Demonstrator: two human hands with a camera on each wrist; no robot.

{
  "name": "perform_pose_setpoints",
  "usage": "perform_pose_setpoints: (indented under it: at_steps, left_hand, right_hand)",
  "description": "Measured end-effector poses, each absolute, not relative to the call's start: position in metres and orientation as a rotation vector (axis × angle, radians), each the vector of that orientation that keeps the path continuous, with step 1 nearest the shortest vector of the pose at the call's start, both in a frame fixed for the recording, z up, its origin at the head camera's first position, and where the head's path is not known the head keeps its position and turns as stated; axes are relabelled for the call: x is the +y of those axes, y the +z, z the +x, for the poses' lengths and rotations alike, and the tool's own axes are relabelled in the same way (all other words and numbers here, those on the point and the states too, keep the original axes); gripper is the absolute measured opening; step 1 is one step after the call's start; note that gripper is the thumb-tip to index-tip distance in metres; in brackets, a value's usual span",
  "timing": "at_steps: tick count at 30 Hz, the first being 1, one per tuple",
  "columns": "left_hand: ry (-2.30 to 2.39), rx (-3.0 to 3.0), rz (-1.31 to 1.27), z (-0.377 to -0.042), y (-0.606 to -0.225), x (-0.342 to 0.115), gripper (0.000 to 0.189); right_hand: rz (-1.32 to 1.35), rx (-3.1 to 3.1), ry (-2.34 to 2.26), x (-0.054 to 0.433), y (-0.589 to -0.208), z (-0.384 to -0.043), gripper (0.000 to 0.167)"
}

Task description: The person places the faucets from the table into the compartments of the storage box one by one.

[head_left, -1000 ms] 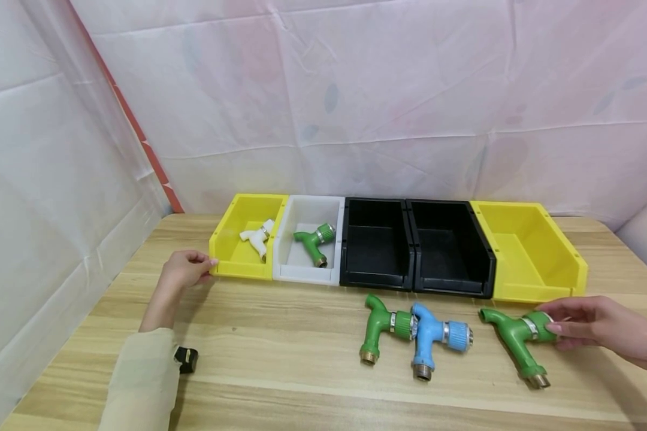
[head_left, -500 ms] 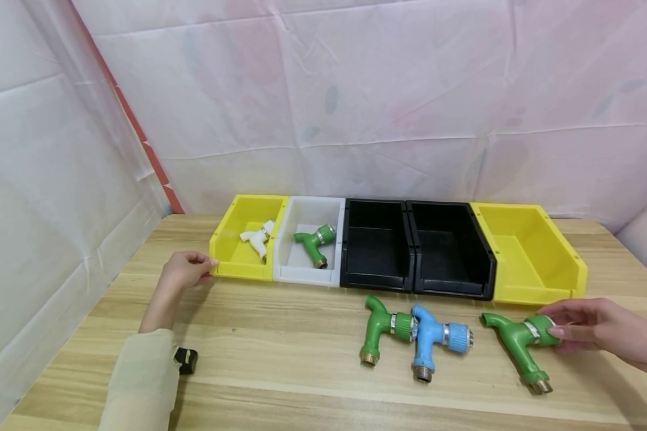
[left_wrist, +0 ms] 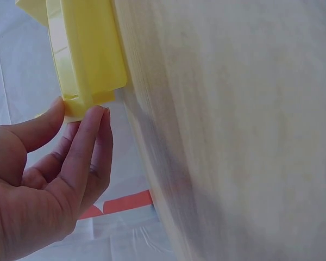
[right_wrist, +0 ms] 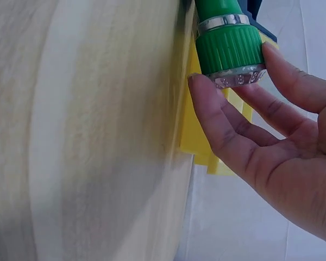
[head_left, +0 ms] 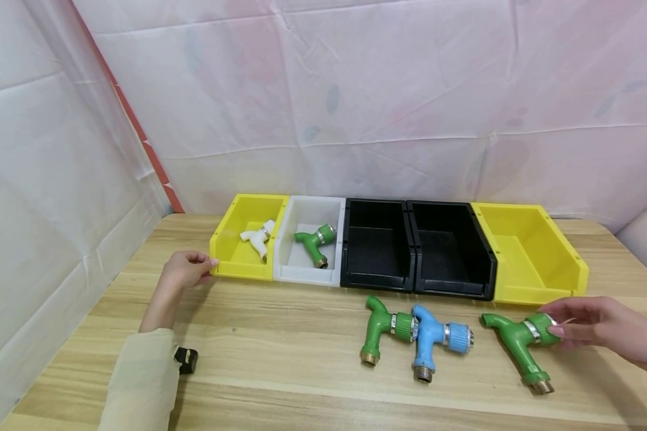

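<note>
My left hand [head_left: 186,270] pinches the front left corner of the left yellow bin [head_left: 242,271] between thumb and fingers; the left wrist view shows the thumb [left_wrist: 46,122] on its edge. A white tap [head_left: 257,238] lies in that bin. At the right, my right hand [head_left: 598,326] holds a green tap [head_left: 517,344] by its ribbed knob [right_wrist: 231,51], thumb on one side and fingers on the other. The spout points left and the brass threaded end toward the near side. Another green tap [head_left: 376,329] and a blue tap [head_left: 427,341] lie side by side on the table.
Bins stand in a row at the back: a white bin [head_left: 306,274] with a green tap [head_left: 315,244] inside, two black bins [head_left: 377,257] [head_left: 453,263], and a right yellow bin [head_left: 539,293]. A black object [head_left: 187,360] is by the left sleeve [head_left: 142,377]. Pale cloth [head_left: 383,102] hangs behind the wooden table [head_left: 280,371].
The green tap in my right hand has shifted very slightly toward the near side. My left hand stays on the yellow bin's corner, and the other taps lie as before.
</note>
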State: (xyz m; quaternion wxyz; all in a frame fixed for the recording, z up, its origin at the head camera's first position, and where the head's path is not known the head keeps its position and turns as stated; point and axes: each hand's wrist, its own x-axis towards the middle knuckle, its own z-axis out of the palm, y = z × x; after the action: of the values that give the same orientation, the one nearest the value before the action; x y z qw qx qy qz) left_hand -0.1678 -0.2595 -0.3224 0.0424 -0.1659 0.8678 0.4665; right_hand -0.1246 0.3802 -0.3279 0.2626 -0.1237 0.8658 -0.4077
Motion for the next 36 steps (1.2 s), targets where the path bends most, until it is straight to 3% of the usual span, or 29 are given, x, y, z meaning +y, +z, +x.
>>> perform_pose_setpoints:
  at_steps: [3,21,36]
  left_hand:
    - [1.416,2.656,-0.509,-0.168,-0.322,-0.259,0.025]
    - [1.337,2.68,-0.511,-0.168,-0.321,-0.26,0.027]
    - [1.331,2.665,-0.525,-0.169,-0.319,-0.26,0.027]
  right_hand:
    - [-0.325,2.398,-1.053,0.377,-0.327,-0.124,0.033]
    - [-0.169,2.574,-0.89,0.369,-0.32,-0.121,0.048]
    - [-0.169,2.654,-0.898,0.362,-0.309,-0.121,0.049]
